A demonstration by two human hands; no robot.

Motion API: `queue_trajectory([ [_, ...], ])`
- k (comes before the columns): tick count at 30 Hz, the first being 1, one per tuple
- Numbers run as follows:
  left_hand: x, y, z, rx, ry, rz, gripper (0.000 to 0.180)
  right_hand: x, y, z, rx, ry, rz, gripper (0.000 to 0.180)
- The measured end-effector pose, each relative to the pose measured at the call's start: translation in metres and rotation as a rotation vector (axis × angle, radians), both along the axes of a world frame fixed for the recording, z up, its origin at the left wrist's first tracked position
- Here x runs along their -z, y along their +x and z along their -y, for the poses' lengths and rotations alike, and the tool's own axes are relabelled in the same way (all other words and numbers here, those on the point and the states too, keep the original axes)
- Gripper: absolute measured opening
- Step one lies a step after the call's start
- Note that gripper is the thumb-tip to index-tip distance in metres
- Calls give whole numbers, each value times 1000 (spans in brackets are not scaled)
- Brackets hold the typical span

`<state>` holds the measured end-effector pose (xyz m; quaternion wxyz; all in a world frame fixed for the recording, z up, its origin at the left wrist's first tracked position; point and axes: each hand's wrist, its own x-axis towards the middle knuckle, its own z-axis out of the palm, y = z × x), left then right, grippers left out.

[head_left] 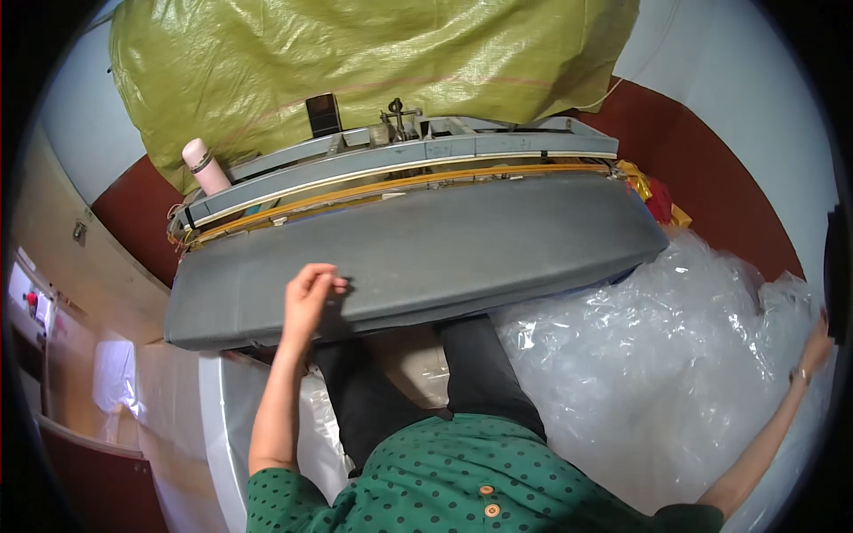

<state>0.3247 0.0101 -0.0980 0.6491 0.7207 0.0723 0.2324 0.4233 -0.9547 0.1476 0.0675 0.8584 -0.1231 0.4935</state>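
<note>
My left hand (313, 290) hovers over the near left part of a long grey padded table top (462, 235). Its fingers curl inward, with nothing visible between them. Far off to the right, my right hand (815, 346) reaches to the rim of the picture, beside a dark upright object (836, 275) whose kind I cannot make out. The fingers of that hand are partly lost at the dark edge. Below it spreads a large heap of clear plastic film (657, 373). Behind the padded top runs a long grey metal frame (426, 149) with an orange strip (418, 182) along it.
A pink bottle (206, 167) and a dark phone-like slab (323, 115) stand at the frame. A yellow-green woven sheet (373, 53) covers the back. Red and gold wrapping (659, 200) lies by the table's right end. At left is a pale door (80, 213).
</note>
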Motion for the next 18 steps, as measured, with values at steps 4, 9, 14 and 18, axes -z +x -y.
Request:
queue_trajectory([
  [4,15,-36,-91,-307,58,-11,14,13,110,-308,-474,54,-141,24],
  [9,20,-49,-149,-544,-29,-172,13,58,182,-502,-785,209,-309,17],
  [14,28,-45,-165,-783,598,-254,11,93,276,-636,-969,29,-469,14],
  [18,35,-43,-162,-750,681,-249,6,118,364,-692,-936,46,-816,19],
])
